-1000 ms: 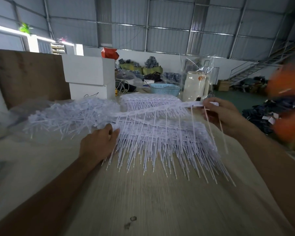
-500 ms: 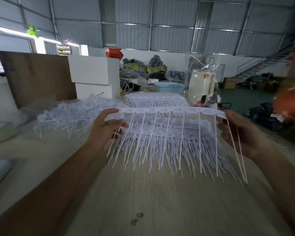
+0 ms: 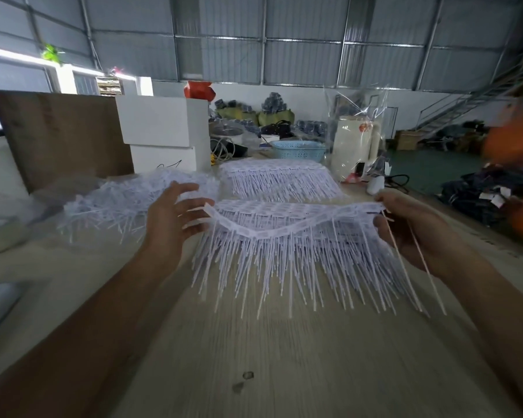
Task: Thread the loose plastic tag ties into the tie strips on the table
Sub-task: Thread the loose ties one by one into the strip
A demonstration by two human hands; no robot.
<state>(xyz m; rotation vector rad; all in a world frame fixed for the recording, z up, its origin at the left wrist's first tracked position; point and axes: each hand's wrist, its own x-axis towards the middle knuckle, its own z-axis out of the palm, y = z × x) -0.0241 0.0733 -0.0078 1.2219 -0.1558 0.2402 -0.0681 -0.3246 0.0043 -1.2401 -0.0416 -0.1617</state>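
A tie strip (image 3: 287, 226) is held up btwn the hands, its R end pinched by the right hand (image 3: 411, 227). The left hand (image 3: 171, 220) is spread wide w/ straight fingers at the strip's L end. A loose-tie pile (image 3: 118, 197) is seen beyond the left hand.

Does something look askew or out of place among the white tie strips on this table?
Yes. The tie strip sags in its middle: only the right hand grips its end, the left hand is open beside it.
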